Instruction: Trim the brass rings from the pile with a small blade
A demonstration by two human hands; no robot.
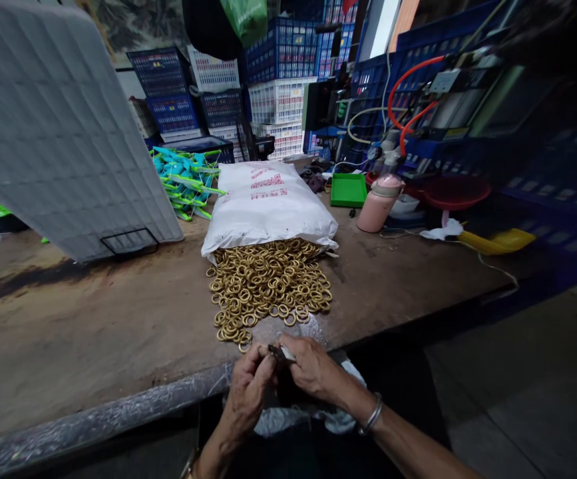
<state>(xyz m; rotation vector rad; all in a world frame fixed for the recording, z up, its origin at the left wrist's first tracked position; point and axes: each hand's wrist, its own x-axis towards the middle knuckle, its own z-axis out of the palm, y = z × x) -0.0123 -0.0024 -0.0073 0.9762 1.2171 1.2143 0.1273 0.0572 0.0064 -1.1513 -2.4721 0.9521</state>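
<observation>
At the table's front edge, my left hand (249, 386) is closed in a pinch, thumb against the fingers. Whatever it pinches is too small and hidden to make out. My right hand (315, 372), with a metal bangle at the wrist, wraps around a small dark-tipped tool with a pale part (287, 352). The tool's dark end meets the left fingertips; its exact kind does not show. Just beyond both hands lies a heap of brass-coloured rings (268, 283), spilling from the mouth of a white sack (273, 206) with red print.
A large grey-white padded panel (63, 126) stands at left, beside green and blue plastic pieces (186, 179). A green tray (348, 190), a pink bottle (380, 203) and a yellow scoop (498, 241) sit at right. Stacked crates (281, 103) fill the back.
</observation>
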